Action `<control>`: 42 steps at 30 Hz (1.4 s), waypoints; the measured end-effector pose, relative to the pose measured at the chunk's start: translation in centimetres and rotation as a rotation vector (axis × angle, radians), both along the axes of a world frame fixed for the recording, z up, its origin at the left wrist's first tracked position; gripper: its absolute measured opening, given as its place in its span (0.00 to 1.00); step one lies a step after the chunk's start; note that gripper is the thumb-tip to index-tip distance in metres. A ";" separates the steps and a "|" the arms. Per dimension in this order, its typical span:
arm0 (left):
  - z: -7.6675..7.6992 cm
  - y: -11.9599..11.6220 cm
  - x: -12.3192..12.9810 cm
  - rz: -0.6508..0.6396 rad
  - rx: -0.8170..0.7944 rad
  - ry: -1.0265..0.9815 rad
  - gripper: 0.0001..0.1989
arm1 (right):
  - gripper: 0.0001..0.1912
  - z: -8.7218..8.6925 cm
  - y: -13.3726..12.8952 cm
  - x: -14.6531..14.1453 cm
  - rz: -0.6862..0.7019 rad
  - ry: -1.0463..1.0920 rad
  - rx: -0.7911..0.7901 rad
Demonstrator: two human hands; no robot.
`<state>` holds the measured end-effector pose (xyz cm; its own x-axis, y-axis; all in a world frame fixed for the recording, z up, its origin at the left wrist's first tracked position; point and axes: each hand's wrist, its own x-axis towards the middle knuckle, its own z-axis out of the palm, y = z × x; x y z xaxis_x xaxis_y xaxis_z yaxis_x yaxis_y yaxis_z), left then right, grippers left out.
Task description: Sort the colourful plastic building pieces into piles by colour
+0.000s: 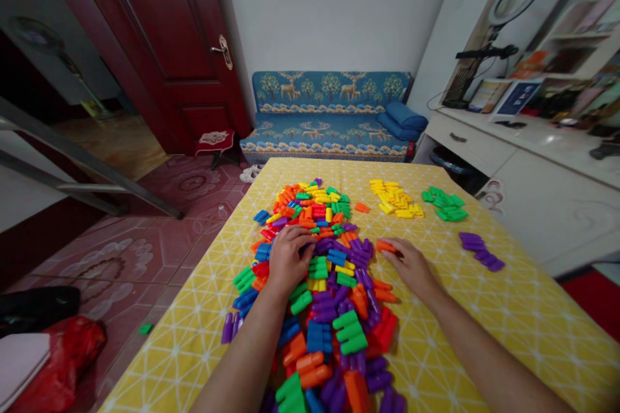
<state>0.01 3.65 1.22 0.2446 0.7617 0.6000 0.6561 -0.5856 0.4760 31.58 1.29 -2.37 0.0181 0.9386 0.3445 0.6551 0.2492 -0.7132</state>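
A long heap of bullet-shaped plastic building blocks [320,339] in purple, green, orange, blue, red and yellow runs down the table. My left hand [289,258] reaches into its middle with curled fingers; what they close on is hidden beneath them. At the heap's right side, my right hand [409,263] pinches an orange building block [386,246] between thumb and fingers, just over the cloth. Beyond it lie sorted groups: yellow blocks [394,199], green blocks [444,204] and purple blocks [480,251]. One loose orange block [361,207] rests left of the yellow group.
A yellow patterned cloth [194,348] covers the table. Behind it stands a blue sofa [329,122]. A white cabinet [542,187] is at the right, and a metal frame [92,171] at the left. On the floor are a green block [145,329] and a red bag [72,361].
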 end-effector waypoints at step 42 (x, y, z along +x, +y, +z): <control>0.1 0.0 0.0 -0.006 -0.013 0.008 0.07 | 0.24 0.8 0.1 -2.8 -0.027 0.032 0.024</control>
